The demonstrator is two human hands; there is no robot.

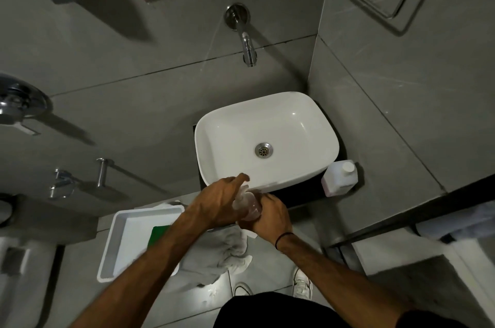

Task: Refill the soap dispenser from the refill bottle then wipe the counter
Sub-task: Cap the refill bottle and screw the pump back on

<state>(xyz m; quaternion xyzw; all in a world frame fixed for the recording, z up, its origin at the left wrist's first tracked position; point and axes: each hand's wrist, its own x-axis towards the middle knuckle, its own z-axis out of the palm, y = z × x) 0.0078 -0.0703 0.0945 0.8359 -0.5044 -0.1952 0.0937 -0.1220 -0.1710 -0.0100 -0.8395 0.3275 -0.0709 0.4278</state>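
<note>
**Pump top coming off the dispenser**

Left to right: white tray (122,243) w/ green pad (158,235) sits low left, grey cloth (222,250) beside it. Left hand (218,203) has its grip wrapped over the pump head; right hand (270,213) clenches the soap dispenser (247,205) body, held at the basin (265,137) front rim. Judgement: unscrewing step, so keep the body upright and twist the top only (spill risk if tilted). Refill bottle (340,177), capped, stands on the table just right of the basin, near the wall corner. Tight room there; open space is toward the person.
</note>
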